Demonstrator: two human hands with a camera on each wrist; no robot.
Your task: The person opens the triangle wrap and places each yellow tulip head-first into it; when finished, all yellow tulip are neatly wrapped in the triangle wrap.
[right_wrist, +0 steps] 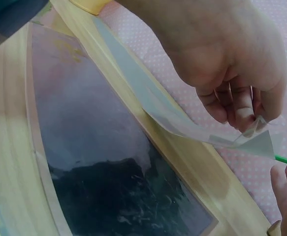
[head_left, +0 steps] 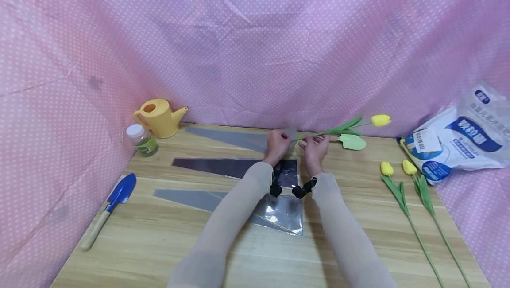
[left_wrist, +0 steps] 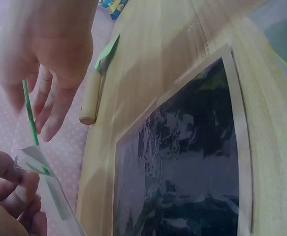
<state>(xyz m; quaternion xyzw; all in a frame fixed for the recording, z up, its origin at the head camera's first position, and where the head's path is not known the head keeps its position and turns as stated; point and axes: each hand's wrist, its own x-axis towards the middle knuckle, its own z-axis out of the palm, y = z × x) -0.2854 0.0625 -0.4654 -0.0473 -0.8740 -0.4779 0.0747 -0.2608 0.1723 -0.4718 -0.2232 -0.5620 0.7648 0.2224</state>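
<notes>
My left hand (head_left: 277, 145) pinches the wide end of a tapered grey-and-clear plastic flower sleeve (head_left: 227, 136) at the back of the table. In the left wrist view, its fingers (left_wrist: 20, 189) grip the film at the open mouth. A yellow tulip (head_left: 380, 120) points right, its green stem (left_wrist: 31, 115) held by my right hand (head_left: 316, 149). The lower part of that stem reaches into the sleeve's mouth. Under the tulip lies a light green trowel (head_left: 352, 142) with a wooden handle, close to the right hand.
Nearer me lie a dark sleeve (head_left: 215, 165) and another grey sleeve (head_left: 183, 197). A yellow watering can (head_left: 161, 119), white-capped jar (head_left: 144, 141) and blue trowel (head_left: 123, 188) are left. Two yellow tulips (head_left: 408, 212) and a white printed bag (head_left: 462, 137) lie right. Pink dotted cloth (head_left: 255, 57) hangs behind.
</notes>
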